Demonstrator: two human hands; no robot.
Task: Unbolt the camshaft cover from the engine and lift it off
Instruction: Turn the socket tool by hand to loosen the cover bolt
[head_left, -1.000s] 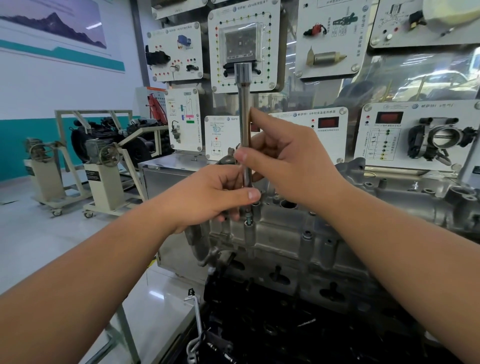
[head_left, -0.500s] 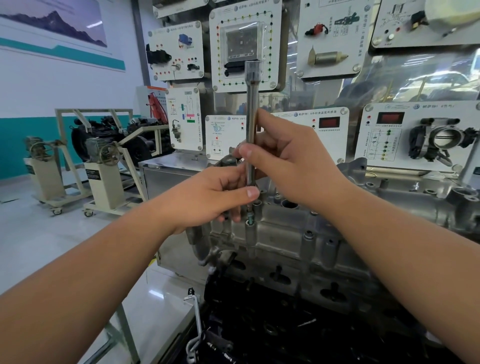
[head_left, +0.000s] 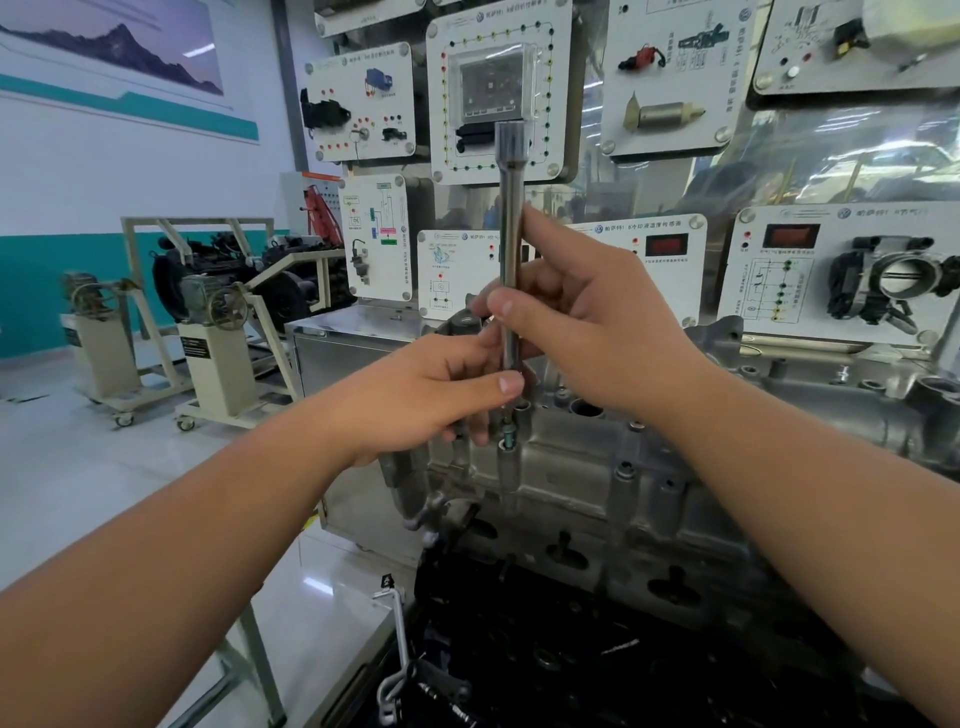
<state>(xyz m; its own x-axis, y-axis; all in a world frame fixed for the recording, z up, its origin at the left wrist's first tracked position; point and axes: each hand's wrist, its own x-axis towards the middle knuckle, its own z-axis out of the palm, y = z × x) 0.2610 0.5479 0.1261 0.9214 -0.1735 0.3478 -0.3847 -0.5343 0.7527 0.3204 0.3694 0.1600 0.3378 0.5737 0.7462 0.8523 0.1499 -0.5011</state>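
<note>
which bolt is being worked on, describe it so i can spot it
Find the grey camshaft cover on the engine. Along its near left edge, both hands grip an upright steel socket extension. The bolt sits right under its tip, raised out of its boss, unlike its seated neighbours.

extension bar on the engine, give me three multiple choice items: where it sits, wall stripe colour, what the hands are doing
1. Where is the extension bar?
A. Upright over a bolt at the camshaft cover's near edge
B. Lying on the floor
C. Hung on a panel

2. What colour is the wall stripe?
A. Red
B. Teal
C. Yellow

3. How is the bar held?
A. Left hand only
B. By neither hand
C. Both hands, right hand higher

A: the bar stands vertical above the bolt.
B: the stripe is teal.
C: fingers of both hands wrap the shaft.
</note>
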